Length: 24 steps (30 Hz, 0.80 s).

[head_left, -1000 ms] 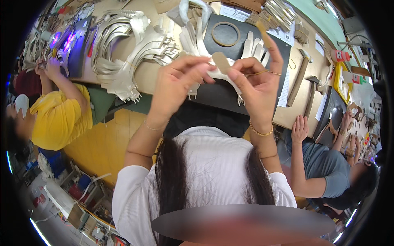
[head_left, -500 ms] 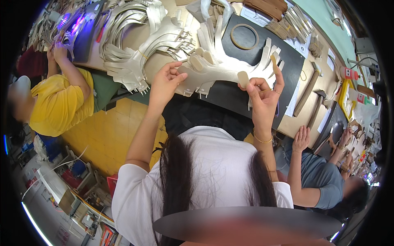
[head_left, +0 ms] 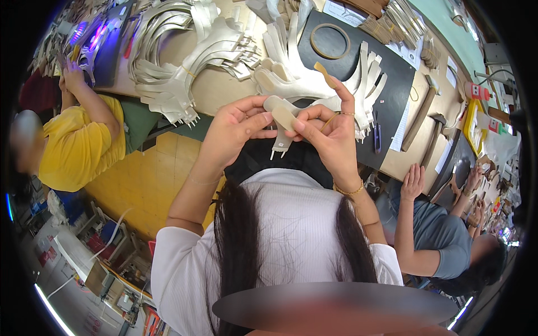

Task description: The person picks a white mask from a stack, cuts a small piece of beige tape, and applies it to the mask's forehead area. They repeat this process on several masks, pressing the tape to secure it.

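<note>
My left hand [head_left: 238, 126] is closed on the rounded end of a cream, leather-like cut piece [head_left: 274, 103], held up off the table near my body. Between thumb and fingers, my right hand [head_left: 330, 134] pinches a small beige oval patch [head_left: 284, 118], which overlaps that end. Whether the two are pressed together cannot be made out. A tan finger cot [head_left: 324, 75] covers a raised fingertip of the right hand. Just beyond my hands, a stack of similar cream pieces [head_left: 294, 78] with strap-like ends lies on a black mat [head_left: 389, 73].
Left of the mat lies a large banded stack of cream pieces [head_left: 168, 84]. A tape roll [head_left: 330, 41] rests on the mat. To the right are two hammers [head_left: 420, 115] [head_left: 434, 145] and purple-handled snips [head_left: 377, 137]. Co-workers sit on both sides, one in a yellow shirt [head_left: 84, 137].
My left hand has lifted a cream piece's end from the stack toward me. My right hand has moved left, bringing the oval patch over it.
</note>
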Motion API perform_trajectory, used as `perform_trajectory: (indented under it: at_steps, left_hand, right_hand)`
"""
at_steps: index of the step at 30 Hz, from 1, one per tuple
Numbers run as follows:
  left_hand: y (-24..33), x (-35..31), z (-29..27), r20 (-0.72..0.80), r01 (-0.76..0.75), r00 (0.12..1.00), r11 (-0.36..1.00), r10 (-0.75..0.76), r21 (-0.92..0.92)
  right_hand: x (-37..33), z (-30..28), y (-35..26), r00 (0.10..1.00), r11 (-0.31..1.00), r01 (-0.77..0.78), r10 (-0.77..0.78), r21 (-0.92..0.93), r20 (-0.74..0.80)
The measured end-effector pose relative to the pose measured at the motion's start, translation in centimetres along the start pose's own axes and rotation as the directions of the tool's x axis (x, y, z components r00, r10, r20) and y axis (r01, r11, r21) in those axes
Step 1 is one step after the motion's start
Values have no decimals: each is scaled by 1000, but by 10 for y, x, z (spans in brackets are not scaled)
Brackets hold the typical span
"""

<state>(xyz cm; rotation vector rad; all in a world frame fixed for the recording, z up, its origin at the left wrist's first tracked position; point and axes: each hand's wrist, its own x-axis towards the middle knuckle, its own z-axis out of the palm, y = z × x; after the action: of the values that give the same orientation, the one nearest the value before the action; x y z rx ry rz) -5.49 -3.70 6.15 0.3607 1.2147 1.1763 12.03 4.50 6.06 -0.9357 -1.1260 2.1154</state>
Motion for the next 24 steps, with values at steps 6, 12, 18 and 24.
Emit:
perform_trajectory:
  at_steps: [6,12,18,24]
  left_hand:
    - [5,-5,7,-3,-24,1000,998,25,64]
    - [8,-7,10,0,-22,1000,998,22,52]
    - [6,-8,11,-2,-31,1000,997,31,66]
    - [3,-6,11,-24,-50,998,992,54,114]
  right_hand:
    - [1,5,-1,999,999,28,-28,-22,-23]
    - [2,4,-1,1000,997,18,-19,-73,-17]
    - [3,3,2,1000,998,17,-17,-63,-10]
    - [4,3,2,1000,997,10,-10,-80,-6]
